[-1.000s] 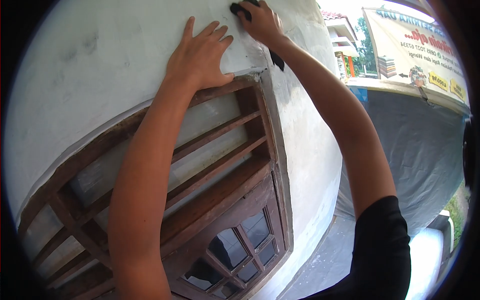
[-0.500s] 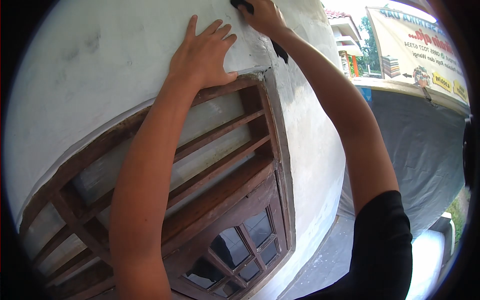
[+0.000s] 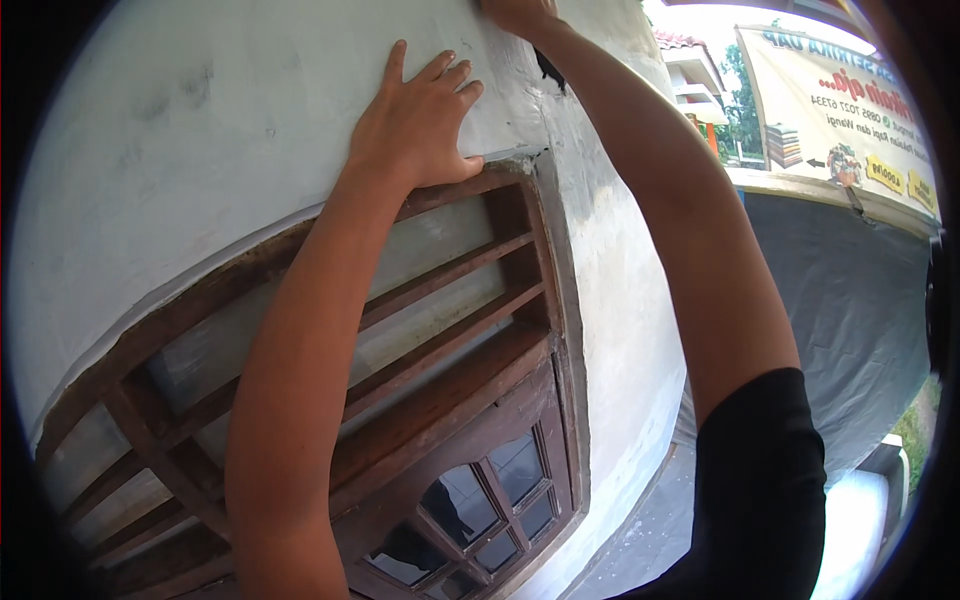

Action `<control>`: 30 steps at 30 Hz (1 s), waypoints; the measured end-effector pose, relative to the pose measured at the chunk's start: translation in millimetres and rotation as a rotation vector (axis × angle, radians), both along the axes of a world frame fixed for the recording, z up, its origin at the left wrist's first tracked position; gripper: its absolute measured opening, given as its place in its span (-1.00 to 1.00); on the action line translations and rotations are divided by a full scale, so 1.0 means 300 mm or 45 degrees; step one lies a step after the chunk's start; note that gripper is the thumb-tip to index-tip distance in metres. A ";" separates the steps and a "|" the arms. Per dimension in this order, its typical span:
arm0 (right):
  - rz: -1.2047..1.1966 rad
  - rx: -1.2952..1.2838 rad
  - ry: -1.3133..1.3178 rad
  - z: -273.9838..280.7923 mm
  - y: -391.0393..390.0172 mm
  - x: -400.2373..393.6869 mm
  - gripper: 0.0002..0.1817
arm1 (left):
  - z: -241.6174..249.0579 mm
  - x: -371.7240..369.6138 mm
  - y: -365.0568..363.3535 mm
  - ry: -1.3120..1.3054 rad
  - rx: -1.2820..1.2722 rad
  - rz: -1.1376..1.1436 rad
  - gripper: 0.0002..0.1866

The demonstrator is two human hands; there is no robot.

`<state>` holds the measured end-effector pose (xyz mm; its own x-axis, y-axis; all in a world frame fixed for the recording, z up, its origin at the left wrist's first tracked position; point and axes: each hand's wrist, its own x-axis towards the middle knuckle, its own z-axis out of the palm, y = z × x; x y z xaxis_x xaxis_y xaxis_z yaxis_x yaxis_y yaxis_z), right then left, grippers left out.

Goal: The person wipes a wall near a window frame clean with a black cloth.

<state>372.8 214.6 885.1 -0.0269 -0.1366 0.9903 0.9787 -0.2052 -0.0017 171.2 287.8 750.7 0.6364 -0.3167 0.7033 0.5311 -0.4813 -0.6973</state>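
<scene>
My left hand (image 3: pixel 415 125) lies flat on the pale grey wall (image 3: pixel 270 110), fingers spread, with its thumb close to the top of the brown wooden frame (image 3: pixel 455 190). Up at the view's top edge is my right hand (image 3: pixel 520 14), largely cut off. Its fingers are bent around a small black object, which showed more clearly half a second ago; what it is I cannot make out. A ragged black patch (image 3: pixel 549 70) appears at the wall's corner beside my right forearm, partly hidden by it.
Below my hands, the frame has wooden slats (image 3: pixel 450 275) and a brown panel with glass panes (image 3: pixel 520 465). To the right hang a printed banner (image 3: pixel 840 110) and a dark grey sheet (image 3: pixel 830 300). A tiled roof (image 3: pixel 680 42) shows beyond.
My right hand has moved up and slightly right, partly out of view, taking the black object with it. The left hand keeps its place on the wall; the view has shifted slightly.
</scene>
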 end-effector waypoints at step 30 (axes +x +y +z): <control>0.042 0.143 -0.044 0.146 0.086 0.069 -0.60 | -0.007 0.006 0.018 -0.003 0.004 -0.012 -0.12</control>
